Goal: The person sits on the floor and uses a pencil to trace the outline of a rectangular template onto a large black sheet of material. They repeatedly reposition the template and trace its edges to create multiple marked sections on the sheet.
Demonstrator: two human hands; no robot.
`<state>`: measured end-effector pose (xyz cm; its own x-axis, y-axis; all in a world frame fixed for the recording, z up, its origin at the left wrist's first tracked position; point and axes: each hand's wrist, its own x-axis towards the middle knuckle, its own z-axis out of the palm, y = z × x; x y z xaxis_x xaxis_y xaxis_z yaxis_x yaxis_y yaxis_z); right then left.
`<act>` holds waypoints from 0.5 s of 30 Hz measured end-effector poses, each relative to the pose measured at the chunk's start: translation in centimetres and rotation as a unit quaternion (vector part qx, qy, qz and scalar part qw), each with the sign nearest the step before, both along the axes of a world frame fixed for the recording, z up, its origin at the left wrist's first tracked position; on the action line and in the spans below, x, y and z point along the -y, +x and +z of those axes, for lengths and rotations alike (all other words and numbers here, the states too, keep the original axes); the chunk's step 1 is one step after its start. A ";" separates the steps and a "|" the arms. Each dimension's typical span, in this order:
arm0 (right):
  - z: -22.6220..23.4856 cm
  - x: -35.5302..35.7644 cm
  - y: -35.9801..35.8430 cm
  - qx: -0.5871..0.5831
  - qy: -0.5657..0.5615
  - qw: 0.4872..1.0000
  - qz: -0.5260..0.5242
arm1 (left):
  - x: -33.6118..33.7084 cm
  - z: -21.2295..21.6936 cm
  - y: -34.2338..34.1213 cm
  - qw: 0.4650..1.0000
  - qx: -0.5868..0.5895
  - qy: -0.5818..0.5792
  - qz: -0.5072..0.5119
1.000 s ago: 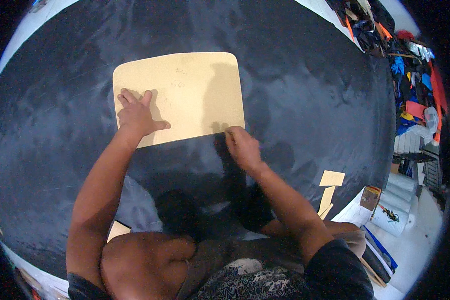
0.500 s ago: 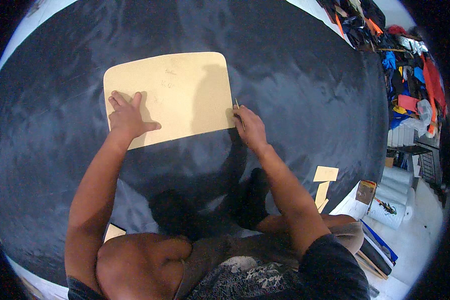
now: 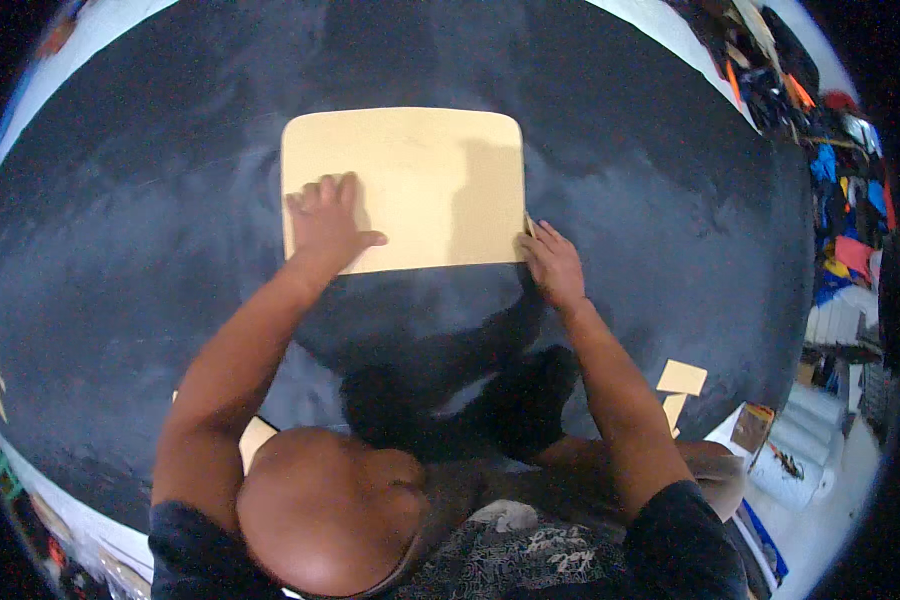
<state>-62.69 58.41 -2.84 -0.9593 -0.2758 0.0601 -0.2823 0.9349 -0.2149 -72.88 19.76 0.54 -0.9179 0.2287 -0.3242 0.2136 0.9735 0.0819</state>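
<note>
A tan cardboard-like template (image 3: 420, 170) with rounded far corners lies flat on a wide sheet of dark fabric (image 3: 170, 200). My left hand (image 3: 325, 222) presses palm-down with spread fingers on the template's near left part. My right hand (image 3: 552, 262) sits at the template's near right edge, fingers pinched on a small thin marker, likely chalk, whose tip touches the fabric beside the edge.
Small tan cut pieces (image 3: 682, 378) lie on the fabric at the lower right, another tan piece (image 3: 253, 440) near my left elbow. A heap of colourful cloth (image 3: 850, 200) fills the right rim. Rolls and small items (image 3: 770, 460) sit on a white surface at lower right.
My right hand has slid from the template's near edge round its near right corner and up the right side. The left hand stays pressed on the template.
</note>
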 end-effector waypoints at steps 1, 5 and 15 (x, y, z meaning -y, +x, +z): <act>0.0 0.1 -0.3 0.004 0.003 1.000 -0.003 | 0.1 -0.5 0.3 1.000 -0.012 0.003 -0.002; 0.1 -0.1 0.2 0.021 0.039 0.999 -0.021 | 0.2 -2.5 2.4 0.994 -0.098 0.044 0.004; -0.4 -0.3 0.4 0.001 0.043 0.999 0.008 | 1.2 -5.0 5.0 0.956 -0.174 0.233 0.039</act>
<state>-62.29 58.68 -3.24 -0.9546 -0.2958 0.0340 -0.2977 0.9451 -0.1348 -67.86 18.56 -4.46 -0.9719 0.1996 0.1246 0.2346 0.8631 0.4473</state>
